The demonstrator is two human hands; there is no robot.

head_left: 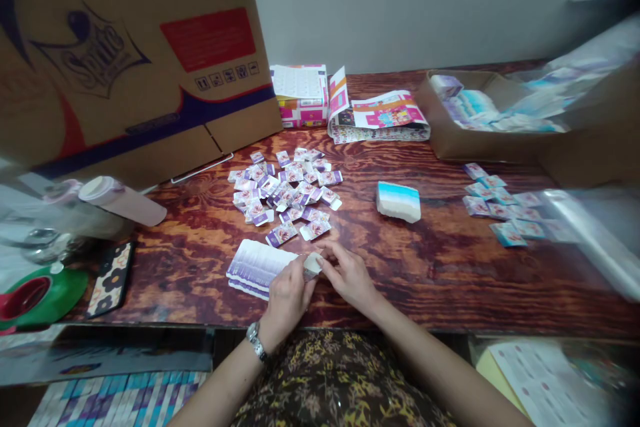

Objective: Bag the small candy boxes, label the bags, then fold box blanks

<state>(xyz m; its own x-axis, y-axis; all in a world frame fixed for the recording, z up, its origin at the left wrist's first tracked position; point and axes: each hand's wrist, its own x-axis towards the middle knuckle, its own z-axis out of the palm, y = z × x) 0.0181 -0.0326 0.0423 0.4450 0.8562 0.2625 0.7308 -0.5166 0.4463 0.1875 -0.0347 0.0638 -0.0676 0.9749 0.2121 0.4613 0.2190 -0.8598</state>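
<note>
One small whitish carton [313, 263] sits between the left hand [290, 292] and the right hand [353, 279], the fingers of each drawn into a pinch on it, though its folds are hard to make out. Flattened purple-and-white cartons [257, 264] lie beside the left hand; farther back, small purple-and-white boxes [295, 195] heap on the wood-grained table [450, 280].

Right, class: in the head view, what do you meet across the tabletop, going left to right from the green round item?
Green round item, flower-patterned phone, purple-and-white stack, left hand, right hand, blue-and-white stack, scattered small boxes.
</note>
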